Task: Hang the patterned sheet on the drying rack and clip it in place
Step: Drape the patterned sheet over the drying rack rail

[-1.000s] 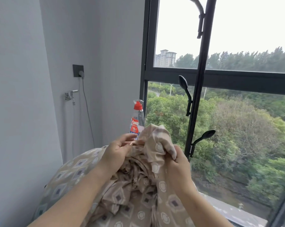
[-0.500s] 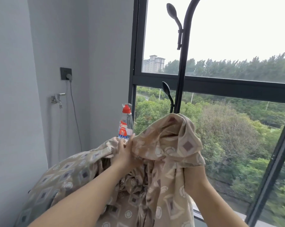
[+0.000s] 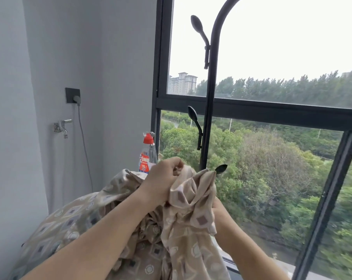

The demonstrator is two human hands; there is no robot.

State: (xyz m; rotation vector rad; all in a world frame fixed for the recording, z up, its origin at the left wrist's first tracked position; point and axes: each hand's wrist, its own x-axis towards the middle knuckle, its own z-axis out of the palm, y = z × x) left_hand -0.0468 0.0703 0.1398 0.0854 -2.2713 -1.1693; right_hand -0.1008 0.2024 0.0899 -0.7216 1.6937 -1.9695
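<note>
Far left, a pale grey wall [image 3: 56, 57] is seen, with a dark square socket plate [image 3: 72, 95] mounted on it; a grey plug and cable [image 3: 84, 142] are hung down from the plate. Below and left of the plate, a small chrome tap [image 3: 62, 126] is fixed to the same wall.

Low in the frame, the beige patterned sheet [image 3: 74, 221], printed with grey diamonds and cream circles, is spread in a rumpled heap from the lower left corner across to the centre. A gathered fold of it is raised at centre.

Behind the heap, a clear spray bottle with a red cap and red label [image 3: 148, 153] is stood upright near the window frame.

The left hand [image 3: 161, 180] is seen closed in a fist on the top edge of the raised fold, fingers curled tight into the cloth. The right hand [image 3: 219, 211] is mostly covered by the draped fold; it is held against the cloth from beneath, but the finger position cannot be told.

Just behind the fold, a black metal drying rack pole [image 3: 208, 118] with paddle-shaped pegs is stood before the black-framed window [image 3: 252, 113]. A lower peg [image 3: 221, 168] is just beside the fold's tip; contact cannot be told. The sheet is not yet hung on the rack.
</note>
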